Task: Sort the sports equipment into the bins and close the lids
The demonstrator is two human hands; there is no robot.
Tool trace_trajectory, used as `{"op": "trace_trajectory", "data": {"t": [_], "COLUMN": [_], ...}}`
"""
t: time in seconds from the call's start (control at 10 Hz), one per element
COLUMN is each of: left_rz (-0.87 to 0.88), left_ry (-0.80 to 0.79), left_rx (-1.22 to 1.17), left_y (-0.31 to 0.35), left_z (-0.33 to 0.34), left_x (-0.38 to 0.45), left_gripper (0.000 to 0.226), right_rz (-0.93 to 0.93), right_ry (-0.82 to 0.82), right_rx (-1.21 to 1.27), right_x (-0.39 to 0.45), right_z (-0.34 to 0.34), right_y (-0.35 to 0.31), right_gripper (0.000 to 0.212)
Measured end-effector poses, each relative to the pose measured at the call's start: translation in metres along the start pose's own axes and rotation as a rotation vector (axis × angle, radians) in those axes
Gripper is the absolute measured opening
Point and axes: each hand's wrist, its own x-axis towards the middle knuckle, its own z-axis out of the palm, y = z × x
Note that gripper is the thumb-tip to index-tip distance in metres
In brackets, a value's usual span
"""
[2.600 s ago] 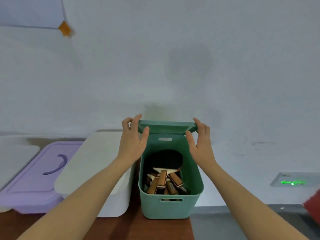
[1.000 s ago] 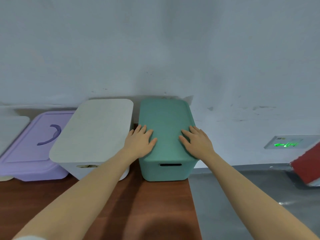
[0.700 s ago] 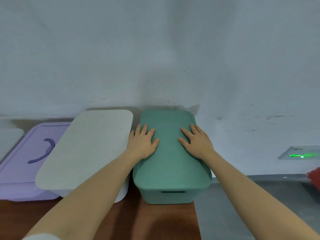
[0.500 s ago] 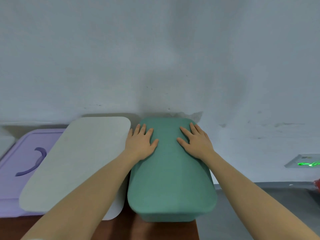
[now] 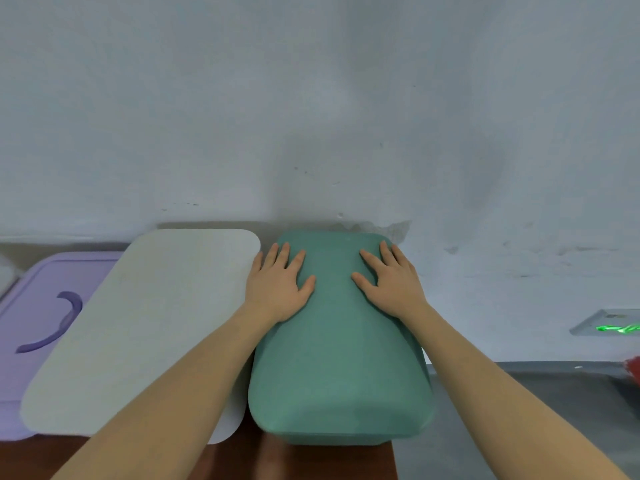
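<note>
No words or numbers can be read; the glowing green marks on the grey sign are too blurry.

Contents of teal plastic bin hidden under its closed teal lid; bin body mostly covered by the lid. White rounded lid hides its bin. Lilac plastic lidded box cut by left edge, partly behind white lid. Red object cut by right edge, unidentifiable. Green-lit grey wall plate text blurred, clipped at right
</note>
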Motion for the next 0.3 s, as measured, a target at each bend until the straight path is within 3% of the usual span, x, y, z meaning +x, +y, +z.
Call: {"op": "trace_trajectory", "data": {"t": [0.2,0.3], "left_rz": [0.026,0.040], "left_ry": [-0.094,-0.032], "left_rx": [-0.093,-0.085], "left_y": [-0.005,-0.008], "left_z": [-0.015,-0.032], "left_x": [0.004,0.003], "left_gripper": [0.062,0.051], "right_rz": [-0.007,-0.014], "right_ry": [-0.068,-0.073], "right_rx": [-0.166,-0.175], "right_x": [0.004,0.003], "right_z": [-0.016,-0.027], "right_y": [-0.006,-0.011], "right_gripper": [0.057,0.051]}}
